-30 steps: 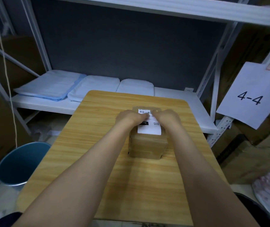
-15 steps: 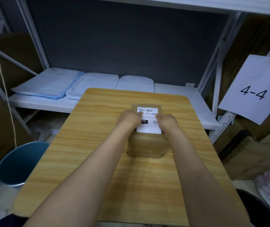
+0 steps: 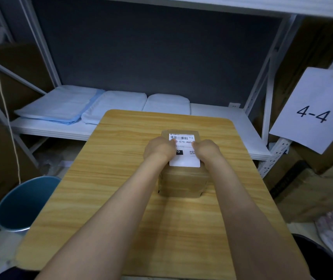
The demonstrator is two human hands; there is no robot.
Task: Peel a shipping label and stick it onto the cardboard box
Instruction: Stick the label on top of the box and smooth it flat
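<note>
A small brown cardboard box (image 3: 182,183) stands on the wooden table (image 3: 109,178), a little beyond its middle. A white shipping label (image 3: 184,158) with a barcode and printed numbers lies flat on the box's top. My left hand (image 3: 158,148) sits at the box's top left edge with its thumb pressed on the label's left side. My right hand (image 3: 207,149) mirrors it at the top right edge, thumb on the label's right side. The fingers of both hands curl down over the box's sides and hide the label's side edges.
A blue bin (image 3: 23,206) stands on the floor left of the table. Behind the table a white shelf (image 3: 222,122) holds folded pale blue and white packets (image 3: 60,106). A paper sign reading 4-4 (image 3: 313,110) hangs at the right, with cardboard boxes (image 3: 311,190) below it.
My hands have slid apart from the label's middle to its left and right edges. More of the barcode and numbers is uncovered.
</note>
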